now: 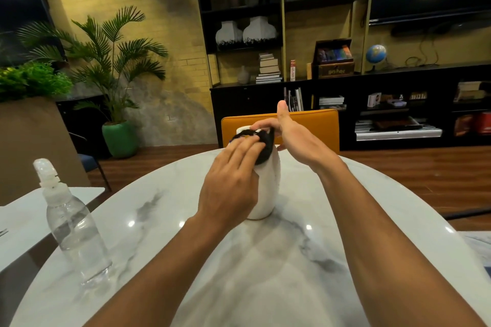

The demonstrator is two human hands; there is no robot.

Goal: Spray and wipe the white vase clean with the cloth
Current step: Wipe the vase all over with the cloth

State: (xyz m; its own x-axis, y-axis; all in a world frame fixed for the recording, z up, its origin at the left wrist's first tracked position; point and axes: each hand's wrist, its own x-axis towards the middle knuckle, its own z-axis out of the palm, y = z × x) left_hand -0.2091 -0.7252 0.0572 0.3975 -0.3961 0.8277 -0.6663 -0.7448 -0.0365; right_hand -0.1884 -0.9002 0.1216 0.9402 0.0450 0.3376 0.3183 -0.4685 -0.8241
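Note:
The white vase (268, 186) stands upright on the marble table (239, 260), near its far edge. A black cloth (264, 145) lies over the vase's neck and shoulder. My left hand (231, 180) covers the vase's left side, its fingers pressing on the cloth. My right hand (289, 133) reaches in from the right, fingers pinching the cloth at the vase's rim, thumb raised. A clear spray bottle (71, 223) with a white trigger head stands upright at the table's left, apart from both hands.
An orange chair back (313, 125) rises just behind the vase. A second white tabletop (32, 215) adjoins on the left. A potted palm (117, 82) stands by the wall, and black shelves (345, 74) with books, vases and a globe fill the back.

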